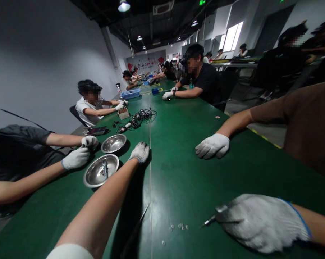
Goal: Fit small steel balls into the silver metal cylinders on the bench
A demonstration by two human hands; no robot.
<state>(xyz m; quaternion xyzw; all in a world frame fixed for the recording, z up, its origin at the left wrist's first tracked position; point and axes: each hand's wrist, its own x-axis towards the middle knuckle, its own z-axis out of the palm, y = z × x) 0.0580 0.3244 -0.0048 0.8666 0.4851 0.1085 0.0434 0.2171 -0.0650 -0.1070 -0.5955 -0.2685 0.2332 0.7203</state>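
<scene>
My left hand (140,153), in a white glove, reaches far forward onto the green table with its fingers curled down. Anything beneath those fingers is hidden. My right hand (265,223), also gloved, is closed around a silver metal piece with a thin pointed end (209,220) that sticks out to the left. Several small metal rings (181,226) lie on the table left of that tip. Farther left is a slim pointed tool (144,213), its dark lower part in shadow beside my left forearm.
Two steel bowls stand left of my left hand; the nearer bowl (87,176) holds a shiny metal part (105,169). A co-worker's gloved hands (77,156) are beside them. Another person's gloved hand (213,146) rests at right. Beyond lie tangled black cables (138,119) and a cardboard box (123,114).
</scene>
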